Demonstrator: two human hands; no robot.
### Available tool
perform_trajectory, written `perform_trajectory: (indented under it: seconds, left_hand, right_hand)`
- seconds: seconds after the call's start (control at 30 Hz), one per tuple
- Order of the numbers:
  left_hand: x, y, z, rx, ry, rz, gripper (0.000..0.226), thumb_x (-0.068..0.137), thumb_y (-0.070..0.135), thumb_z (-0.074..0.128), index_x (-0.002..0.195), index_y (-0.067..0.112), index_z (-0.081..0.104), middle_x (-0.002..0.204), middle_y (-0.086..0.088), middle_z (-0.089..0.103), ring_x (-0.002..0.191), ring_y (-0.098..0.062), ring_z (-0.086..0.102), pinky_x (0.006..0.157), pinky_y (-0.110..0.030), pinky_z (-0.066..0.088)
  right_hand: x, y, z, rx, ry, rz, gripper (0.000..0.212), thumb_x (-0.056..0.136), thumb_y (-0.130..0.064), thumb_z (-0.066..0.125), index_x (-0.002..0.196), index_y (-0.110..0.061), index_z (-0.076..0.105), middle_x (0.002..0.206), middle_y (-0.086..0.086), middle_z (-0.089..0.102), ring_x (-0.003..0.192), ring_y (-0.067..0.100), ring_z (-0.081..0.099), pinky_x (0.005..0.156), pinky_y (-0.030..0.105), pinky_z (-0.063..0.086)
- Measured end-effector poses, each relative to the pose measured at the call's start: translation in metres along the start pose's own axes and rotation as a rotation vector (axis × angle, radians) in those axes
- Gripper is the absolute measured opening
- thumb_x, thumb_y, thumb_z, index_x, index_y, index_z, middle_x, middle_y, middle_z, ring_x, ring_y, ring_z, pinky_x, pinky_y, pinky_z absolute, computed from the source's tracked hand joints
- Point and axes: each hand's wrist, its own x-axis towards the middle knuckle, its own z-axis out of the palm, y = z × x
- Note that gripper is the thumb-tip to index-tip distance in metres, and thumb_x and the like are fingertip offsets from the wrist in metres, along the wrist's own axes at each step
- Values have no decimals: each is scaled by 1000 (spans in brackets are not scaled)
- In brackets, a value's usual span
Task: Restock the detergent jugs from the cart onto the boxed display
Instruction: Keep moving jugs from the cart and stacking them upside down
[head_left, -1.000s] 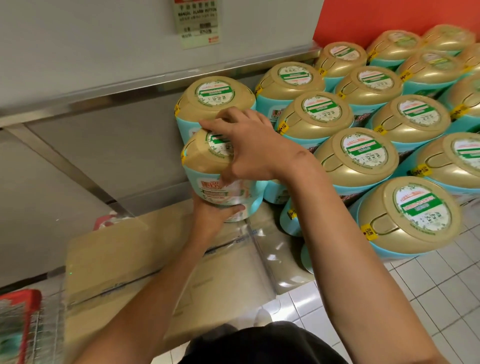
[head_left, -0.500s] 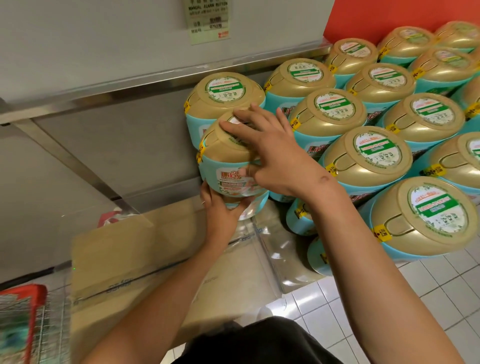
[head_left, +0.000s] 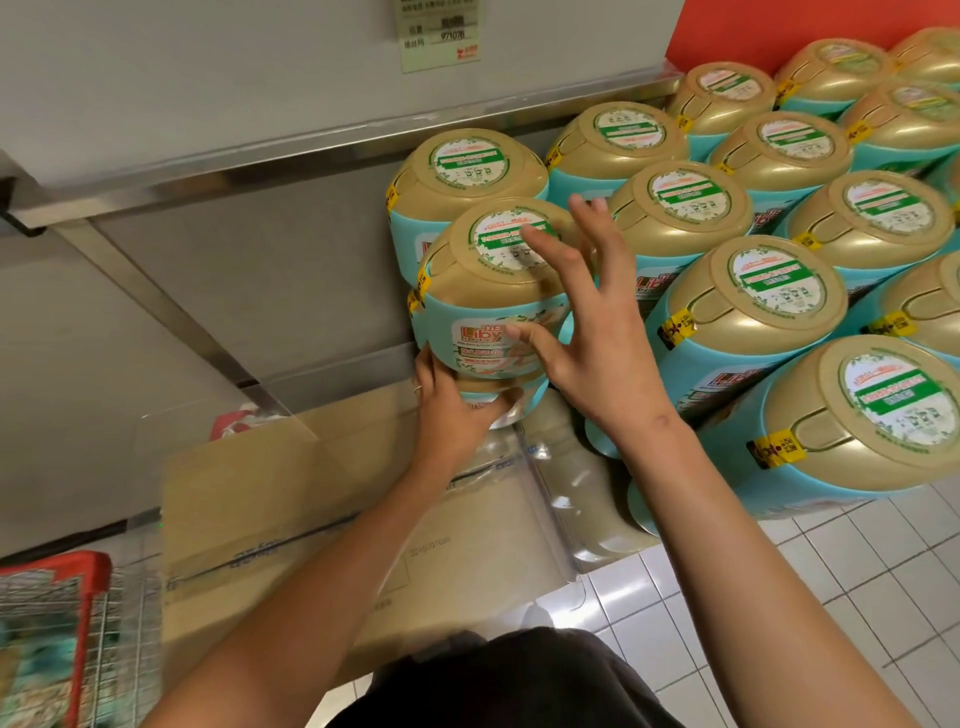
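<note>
Packed jugs (head_left: 779, 291) crowd the right; box top (head_left: 291, 499) left lies open.

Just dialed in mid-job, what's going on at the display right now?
A person is setting a teal, gold-lidded detergent jug at the left end of the display, against the wall-side jug. The left hand grips it from below, while the right hand is open, fingers spread beside the lid; contact is unclear. Rows of stocked jugs fill the right. A cardboard box sits below, and the cart shows at lower left.
</note>
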Motion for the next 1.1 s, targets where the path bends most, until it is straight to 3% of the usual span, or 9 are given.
perform_trajectory:
  seconds: [0.1, 0.33, 0.43, 0.53, 0.6, 0.7, 0.87, 1.0, 1.1]
  left_hand:
    - [4, -7, -5, 12, -10, 4, 129, 54, 75, 81, 157, 12, 35, 153, -8, 38, 143, -26, 44, 114, -44, 46]
    - [3, -12, -1, -21, 26, 7, 125, 54, 71, 85, 154, 15, 37, 151, -6, 42, 142, -24, 45, 113, -46, 47]
    - [4, -15, -1, -70, 15, -15, 127, 49, 69, 89, 152, 19, 34, 148, -1, 44, 140, -20, 47, 111, -43, 49]
    - [3, -19, -3, -102, -31, -2, 133, 46, 69, 96, 153, 25, 30, 149, 5, 41, 142, -14, 45, 113, -36, 46]
    - [2, -25, -7, -126, -41, 14, 130, 47, 66, 98, 153, 30, 31, 148, 10, 41, 141, -7, 45, 111, -28, 45]
    - [1, -31, -14, -123, -51, 11, 124, 51, 64, 96, 153, 34, 30, 147, 15, 40, 138, -1, 43, 105, -14, 41]
    - [5, -36, -15, -126, -107, -34, 111, 60, 55, 93, 152, 36, 32, 151, 10, 49, 140, -12, 50, 114, -45, 49]
    - [6, -35, -14, -127, -77, -43, 111, 57, 56, 94, 150, 42, 34, 148, 13, 54, 137, -11, 53, 111, -45, 51]
    - [5, -38, -13, -125, -71, -37, 112, 60, 53, 96, 152, 39, 33, 151, 9, 53, 139, -14, 52, 112, -48, 51]
  right_hand:
    - [-24, 1, 11, -60, 108, 66, 67, 89, -15, 84, 150, -13, 55, 157, 22, 37, 149, 36, 34, 127, 41, 29]
    - [-34, 10, 27, -22, 133, 50, 80, 89, -10, 84, 159, -13, 45, 165, 22, 30, 156, 31, 27, 129, 26, 19]
    - [-41, 16, 33, 35, 183, 71, 81, 91, -16, 84, 159, -14, 41, 161, 21, 29, 157, 25, 27, 128, 32, 30]
    - [-56, 21, 39, 131, 285, 148, 78, 91, -12, 84, 156, -10, 41, 148, 11, 34, 141, 27, 46, 110, 41, 53]
    - [-68, 24, 44, 181, 292, 216, 73, 90, -9, 83, 152, -8, 43, 141, 4, 39, 132, 22, 54, 105, 36, 56]
    - [-81, 28, 52, 218, 190, 318, 67, 89, -10, 83, 147, -11, 48, 136, -3, 42, 131, 18, 55, 106, 41, 55]
    - [-97, 33, 63, 312, 22, 499, 72, 91, -17, 82, 152, -17, 42, 143, -2, 49, 135, 9, 54, 115, 37, 50]
    - [-108, 34, 73, 519, -86, 724, 77, 95, -14, 78, 158, -18, 35, 155, 0, 51, 144, 7, 49, 118, 27, 45]
    - [-107, 33, 83, 625, -181, 825, 83, 98, -11, 75, 164, -17, 25, 164, 0, 41, 148, 6, 40, 105, 4, 41]
